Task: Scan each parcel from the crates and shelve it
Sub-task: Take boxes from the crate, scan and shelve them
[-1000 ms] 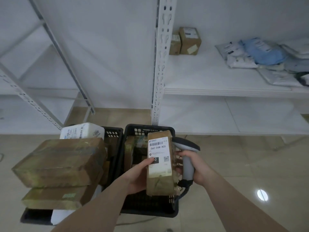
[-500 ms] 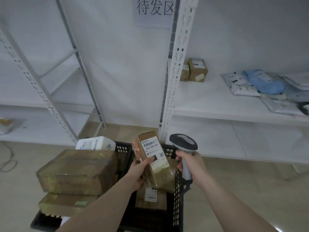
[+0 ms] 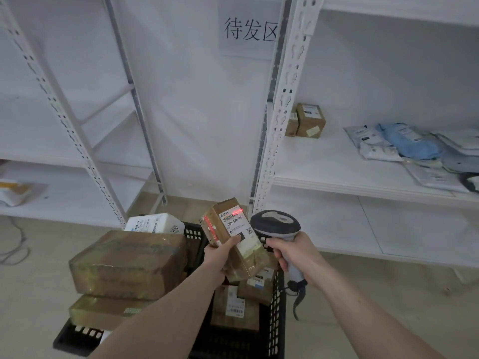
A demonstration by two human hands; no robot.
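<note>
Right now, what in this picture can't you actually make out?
Head view only:
- Small print on the held parcel label: too small, and partly under the left hand thumb.
- Scanner trigger: hidden by the right hand.
- Black crate bottom: covered by parcels and forearms.
- Mailer bags on the shelf: cut off by the right edge.

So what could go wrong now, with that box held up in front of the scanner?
The red scan line lies at the barcode's right end, not across it, so the read might fail. The left hand holds the parcel tilted over the crate by its lower part; a loose grip could drop it back in. The scanner cable dangles by the crate's rim and might snag.
</note>
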